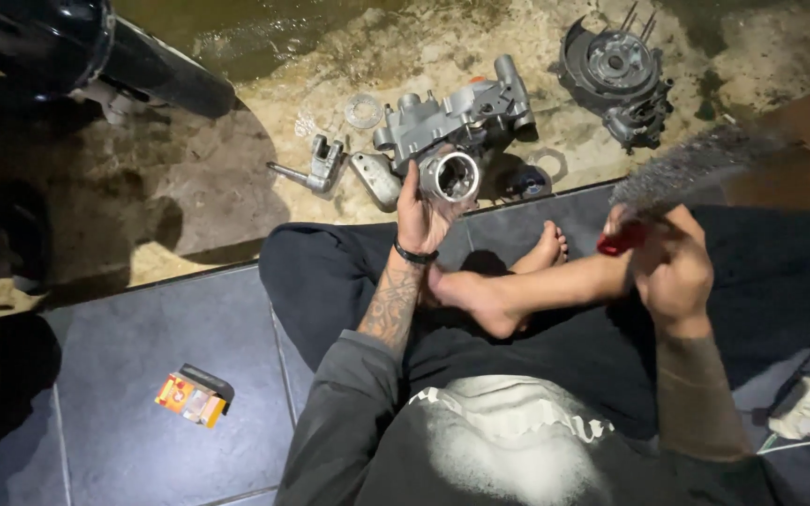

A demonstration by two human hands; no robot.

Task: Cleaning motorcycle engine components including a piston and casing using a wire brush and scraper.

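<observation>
1. The left hand [421, 217] reaches forward past the crossed legs and wraps its fingers around a short metal cylinder part [449, 176], holding it just above the ground at the edge of the dark tiled floor [171, 375].
2. The cylinder part is held with its round open bore facing up toward the camera; its axis tilts slightly away from the person. It is bare, dull silver metal with a smooth inner wall and a thick rim.
3. The right hand [672, 267] is closed around the red handle of a wire brush [682, 173]. The brush's long axis runs from the handle up and to the right, its bristle head blurred, grey and fuzzy.
4. Just behind the cylinder part lies a grey cast engine casing [457, 117] with tubular bosses, resting on rough, sandy ground [424, 52].
5. Left of it lies a small metal bracket-like piece [316, 167] and a thin ring gasket [364, 111].
6. Further right sits a dark round engine cover [616, 80] with studs sticking up.
7. On the tiles to the left lies a small orange and black box [194, 395]; at the right edge is a white plug with cable [808, 412].
</observation>
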